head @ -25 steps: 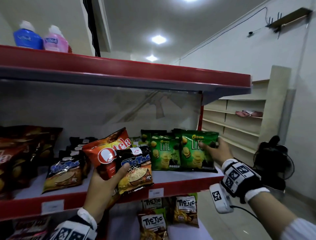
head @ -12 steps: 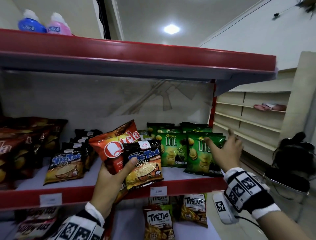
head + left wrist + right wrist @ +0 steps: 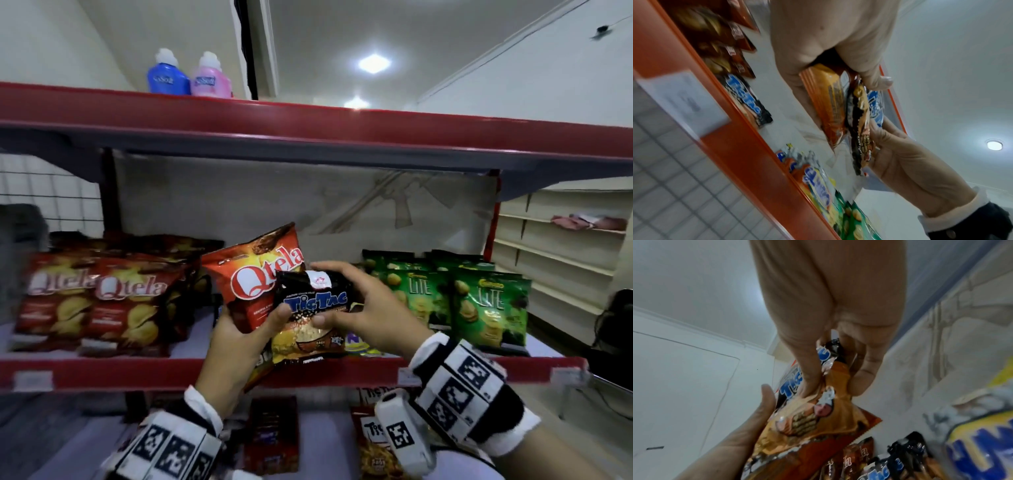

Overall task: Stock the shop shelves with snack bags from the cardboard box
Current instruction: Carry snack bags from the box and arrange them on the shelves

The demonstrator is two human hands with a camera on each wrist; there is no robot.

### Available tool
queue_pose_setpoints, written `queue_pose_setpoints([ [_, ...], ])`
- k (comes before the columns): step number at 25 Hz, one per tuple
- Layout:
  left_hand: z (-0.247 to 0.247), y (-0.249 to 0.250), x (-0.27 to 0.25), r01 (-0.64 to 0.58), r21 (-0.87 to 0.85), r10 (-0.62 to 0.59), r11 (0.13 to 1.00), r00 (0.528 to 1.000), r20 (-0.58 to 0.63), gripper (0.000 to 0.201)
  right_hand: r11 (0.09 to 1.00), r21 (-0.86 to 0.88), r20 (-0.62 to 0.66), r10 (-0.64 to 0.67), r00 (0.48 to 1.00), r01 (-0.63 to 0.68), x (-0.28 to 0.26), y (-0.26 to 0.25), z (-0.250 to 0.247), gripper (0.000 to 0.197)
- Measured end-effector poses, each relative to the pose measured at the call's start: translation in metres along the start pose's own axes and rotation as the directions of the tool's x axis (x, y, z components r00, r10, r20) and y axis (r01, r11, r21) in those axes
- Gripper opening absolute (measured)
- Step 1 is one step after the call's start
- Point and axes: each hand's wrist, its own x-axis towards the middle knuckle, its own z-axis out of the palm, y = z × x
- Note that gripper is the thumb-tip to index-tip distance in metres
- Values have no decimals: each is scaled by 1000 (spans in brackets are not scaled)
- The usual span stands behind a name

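Observation:
My left hand holds two snack bags in front of the middle shelf: an orange-red Qtela bag behind and a black Tic Tac bag in front, thumb across both. My right hand grips the Tic Tac bag's right side, fingers curled over its top edge. In the left wrist view the left hand clamps the Qtela bag and Tic Tac bag edge-on. The right wrist view has the right hand pinching the Tic Tac bag. No cardboard box is in view.
Several Qtela bags stand on the shelf at left and green Lite bags at right. More Tic Tac bags lie on the lower shelf. Two bottles stand on the top shelf. Cream shelving stands at far right.
My right hand left the green Lite bags and moved left to take hold of the Tic Tac bag in my left hand. The view swung left, showing more Qtela bags.

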Motion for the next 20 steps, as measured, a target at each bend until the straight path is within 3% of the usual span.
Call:
queue_pose_setpoints([
  [3,-72,15,3,-19,80,30,997,990,-136,67,999,44,-167,37,985,-30,33,-1,46,50],
  [5,-118,21,2,21,118,3,993,980,-197,81,995,28,-268,101,958,-97,51,5,69,48],
  [8,-181,30,-3,56,118,-30,991,976,-216,94,967,-97,-243,208,948,-237,70,20,108,59],
  [10,-214,36,-6,82,123,-51,989,971,-233,87,921,-217,-206,281,937,-324,72,32,131,67],
  [12,-241,43,-7,71,139,-32,988,963,-268,68,865,-319,-213,333,919,-387,70,44,148,74],
  [14,-261,50,-3,55,151,-3,987,946,-324,61,805,-377,-300,362,882,-459,67,50,154,76],
  [17,-296,61,16,16,257,90,966,915,-393,64,764,-421,-501,254,828,-489,72,39,166,71],
  [20,-322,64,41,26,439,166,898,905,-393,67,851,-415,-477,98,873,-322,82,15,191,62],
])
